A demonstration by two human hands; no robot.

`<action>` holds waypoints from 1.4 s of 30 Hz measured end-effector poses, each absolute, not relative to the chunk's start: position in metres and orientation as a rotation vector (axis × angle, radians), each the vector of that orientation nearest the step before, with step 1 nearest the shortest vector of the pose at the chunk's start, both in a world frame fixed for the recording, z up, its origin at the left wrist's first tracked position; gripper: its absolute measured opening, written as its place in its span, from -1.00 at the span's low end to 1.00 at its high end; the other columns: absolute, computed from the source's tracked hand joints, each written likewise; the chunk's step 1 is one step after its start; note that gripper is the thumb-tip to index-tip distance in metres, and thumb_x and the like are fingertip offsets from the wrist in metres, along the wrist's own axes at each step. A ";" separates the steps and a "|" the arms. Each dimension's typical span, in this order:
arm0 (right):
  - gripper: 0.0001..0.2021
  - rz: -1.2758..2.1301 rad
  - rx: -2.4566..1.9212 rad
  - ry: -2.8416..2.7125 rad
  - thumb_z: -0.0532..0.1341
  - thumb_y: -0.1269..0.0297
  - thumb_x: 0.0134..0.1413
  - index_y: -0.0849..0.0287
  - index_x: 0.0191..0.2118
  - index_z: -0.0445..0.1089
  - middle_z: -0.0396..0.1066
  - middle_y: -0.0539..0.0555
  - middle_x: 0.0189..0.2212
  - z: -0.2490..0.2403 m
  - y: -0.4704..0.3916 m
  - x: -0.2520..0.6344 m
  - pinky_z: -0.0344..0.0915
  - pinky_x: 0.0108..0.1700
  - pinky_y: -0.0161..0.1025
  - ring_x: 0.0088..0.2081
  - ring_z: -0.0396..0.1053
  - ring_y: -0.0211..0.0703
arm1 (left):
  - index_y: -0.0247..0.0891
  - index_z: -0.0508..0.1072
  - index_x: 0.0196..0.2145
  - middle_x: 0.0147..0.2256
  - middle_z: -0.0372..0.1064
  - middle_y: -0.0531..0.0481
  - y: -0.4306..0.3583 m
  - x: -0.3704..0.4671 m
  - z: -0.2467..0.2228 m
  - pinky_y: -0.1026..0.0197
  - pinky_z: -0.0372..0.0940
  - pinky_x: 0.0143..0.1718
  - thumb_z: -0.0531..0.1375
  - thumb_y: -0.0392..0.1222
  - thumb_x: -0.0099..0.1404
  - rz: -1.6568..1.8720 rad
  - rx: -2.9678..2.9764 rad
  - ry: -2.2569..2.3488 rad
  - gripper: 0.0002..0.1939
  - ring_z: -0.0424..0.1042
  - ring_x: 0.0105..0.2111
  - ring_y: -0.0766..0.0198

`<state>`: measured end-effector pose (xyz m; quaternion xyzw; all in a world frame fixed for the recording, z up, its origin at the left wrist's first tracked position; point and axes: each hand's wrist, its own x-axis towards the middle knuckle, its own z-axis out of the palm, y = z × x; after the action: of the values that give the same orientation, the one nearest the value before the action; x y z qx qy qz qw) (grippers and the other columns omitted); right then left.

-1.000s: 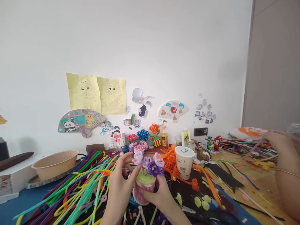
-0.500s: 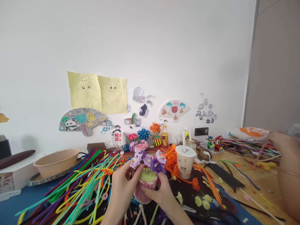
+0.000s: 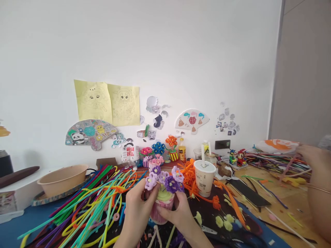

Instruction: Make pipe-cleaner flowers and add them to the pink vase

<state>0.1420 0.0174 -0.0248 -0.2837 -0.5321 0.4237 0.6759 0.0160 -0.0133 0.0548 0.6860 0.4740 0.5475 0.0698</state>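
A small pink ribbed pot [image 3: 158, 213] made of pipe cleaners, with a pale green top [image 3: 164, 194], is upright in front of me. Lilac and dark purple pipe-cleaner flowers [image 3: 163, 177] stand out of it. My right hand [image 3: 182, 208] grips the pot from the right, thumb across its front. On the other side, my left hand [image 3: 137, 203] is closed at the base of the leftmost lilac flower [image 3: 151, 181], its thumb against the green top. The fingertips behind the pot and flowers are hidden.
Loose coloured pipe cleaners [image 3: 98, 199] spread on the left near a tan bowl [image 3: 62, 181]. A paper cup with a straw [image 3: 204, 179] stands close on the right, beside orange pipe-cleaner pieces [image 3: 190, 172]. Scissors [image 3: 209, 230] lie front right. Another person's arm [image 3: 320, 193] reaches in at far right.
The flowers have shifted slightly and sit closer together over the green top. My left hand has moved a little to the right; my right hand keeps its hold on the pot.
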 end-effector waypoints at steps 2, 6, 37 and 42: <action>-0.41 0.965 -0.621 -1.173 0.50 0.18 -0.43 0.21 -0.15 0.40 0.51 0.21 -0.16 -0.024 0.016 0.141 0.31 0.02 0.04 -0.09 0.44 0.20 | -0.25 0.36 -0.51 -0.62 0.16 0.13 -0.014 0.016 0.056 0.32 0.09 -0.54 0.11 0.02 0.24 1.649 2.058 1.434 -0.69 0.11 -0.59 0.34; -0.42 1.016 -0.555 -1.165 0.49 0.22 -0.38 0.19 -0.13 0.36 0.49 0.21 -0.11 -0.019 0.011 0.142 0.29 0.05 0.02 -0.06 0.43 0.17 | -0.23 0.37 -0.50 -0.57 0.24 0.10 -0.013 0.013 0.059 0.31 0.13 -0.51 0.10 -0.01 0.26 1.619 2.121 1.410 -0.71 0.16 -0.57 0.33; -0.32 1.155 -0.450 -1.173 0.49 0.13 -0.43 0.16 -0.07 0.31 0.48 0.16 -0.13 -0.017 0.014 0.142 0.30 0.01 -0.04 -0.07 0.42 0.09 | -0.22 0.41 -0.23 -0.30 0.44 -0.05 -0.010 0.007 0.053 0.32 0.30 -0.27 0.10 -0.30 0.32 1.762 2.648 1.249 -0.89 0.46 -0.29 0.27; -0.34 1.170 -0.453 -1.161 0.50 0.17 -0.43 0.15 -0.09 0.31 0.49 0.16 -0.13 -0.015 0.013 0.143 0.30 0.00 -0.05 -0.09 0.43 0.07 | -0.21 0.43 -0.30 -0.32 0.46 -0.04 -0.009 0.008 0.050 0.30 0.33 -0.29 0.10 -0.26 0.32 1.692 2.701 1.314 -0.89 0.49 -0.29 0.24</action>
<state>0.1430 0.0130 -0.0154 -0.1998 -0.5124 0.5165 0.6563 0.0082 -0.0087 0.0498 0.7744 0.3767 0.4850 -0.1522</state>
